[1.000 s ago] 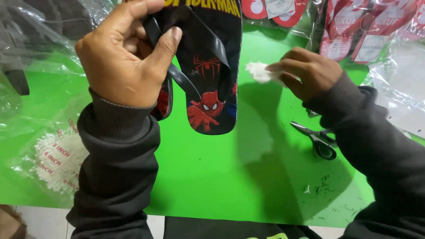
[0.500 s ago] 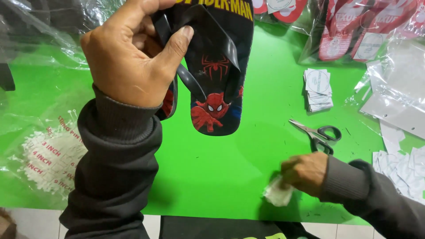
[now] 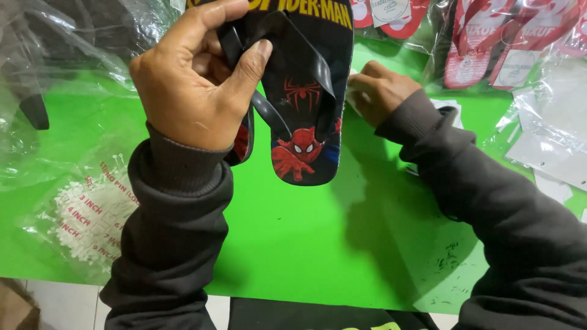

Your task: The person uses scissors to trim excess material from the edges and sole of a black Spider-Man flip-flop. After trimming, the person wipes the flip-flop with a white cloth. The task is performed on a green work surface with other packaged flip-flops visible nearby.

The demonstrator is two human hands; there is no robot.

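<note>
Right hand (image 3: 380,91) is swinging back up from the tabletop's (image 3: 318,244) near edge to the sandal (image 3: 306,98), fingers curled at its right edge around what looks like a small white scrap, though I can't really tell if it's gripping it. Left hand (image 3: 189,79) is clamping the black sandal pair by the straps, holding it up above the green tabletop. Looks like the tagging step is going on, so next it's needing that scrap lined up against the strap.
</note>
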